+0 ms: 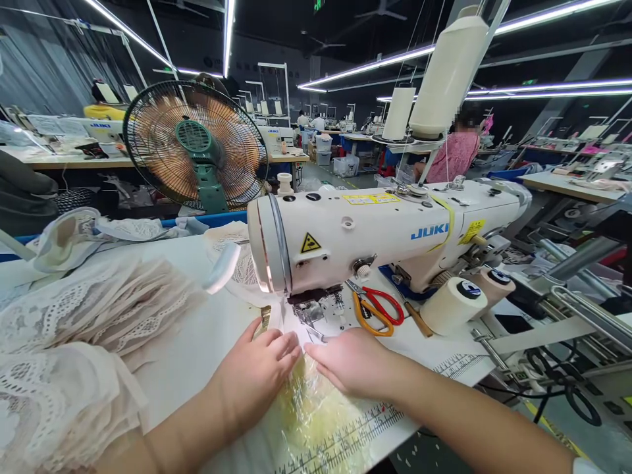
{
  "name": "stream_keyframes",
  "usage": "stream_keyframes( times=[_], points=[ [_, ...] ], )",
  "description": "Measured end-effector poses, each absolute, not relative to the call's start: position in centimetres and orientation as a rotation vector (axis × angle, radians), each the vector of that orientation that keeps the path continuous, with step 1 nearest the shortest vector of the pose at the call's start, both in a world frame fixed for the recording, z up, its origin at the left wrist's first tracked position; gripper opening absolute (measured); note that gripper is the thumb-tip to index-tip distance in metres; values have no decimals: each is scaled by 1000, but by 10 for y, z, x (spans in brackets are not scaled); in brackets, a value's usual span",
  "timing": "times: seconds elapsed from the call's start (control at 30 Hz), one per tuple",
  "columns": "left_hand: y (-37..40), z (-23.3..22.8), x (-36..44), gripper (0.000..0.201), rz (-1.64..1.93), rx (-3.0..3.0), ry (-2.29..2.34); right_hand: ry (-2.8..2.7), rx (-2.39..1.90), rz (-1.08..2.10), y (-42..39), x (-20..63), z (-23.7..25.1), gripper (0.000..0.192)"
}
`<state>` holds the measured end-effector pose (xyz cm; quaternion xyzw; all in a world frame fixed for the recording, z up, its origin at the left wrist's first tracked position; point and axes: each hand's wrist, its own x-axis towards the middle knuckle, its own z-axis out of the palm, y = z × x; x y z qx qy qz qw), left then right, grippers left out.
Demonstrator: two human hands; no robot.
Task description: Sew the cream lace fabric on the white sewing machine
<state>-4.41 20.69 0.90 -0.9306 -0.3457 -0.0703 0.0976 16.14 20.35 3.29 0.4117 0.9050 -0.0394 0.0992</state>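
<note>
A white sewing machine (340, 230) stands before me, with a piece of white fabric (277, 317) running under its needle end. My left hand (264, 362) is closed on this fabric just in front of the needle, fingers curled and pressed together. Close beside it, my right hand (351, 361) has its fingers drawn together at the fabric's right edge; its grip is partly hidden. Part of the lace piece (243, 266) shows behind the machine head. Beneath my hands, clear film with yellowish tape (311, 415) covers the tabletop.
Stacked lace pieces (148, 296) lie at left. Scissors with red and orange handles (378, 309), a wooden-handled tool (419, 319) and thread cones (451, 306) are at right. A fan (197, 141) stands behind the table. A person in pink (454, 155) sits farther back.
</note>
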Motion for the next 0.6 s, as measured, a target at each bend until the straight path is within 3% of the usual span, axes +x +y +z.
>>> stream_keyframes(
  times=[0.27,0.4,0.6],
  points=[
    [225,-2,-53,42,-260,-2728,-1053,2484,1311,-186,208,144,48,57],
    [231,13,-50,46,-109,-2736,-1066,2375,1317,-235,209,131,62,74],
    [239,26,-50,43,-8,-2703,-1055,2294,1410,-319,210,118,62,76]
  ],
)
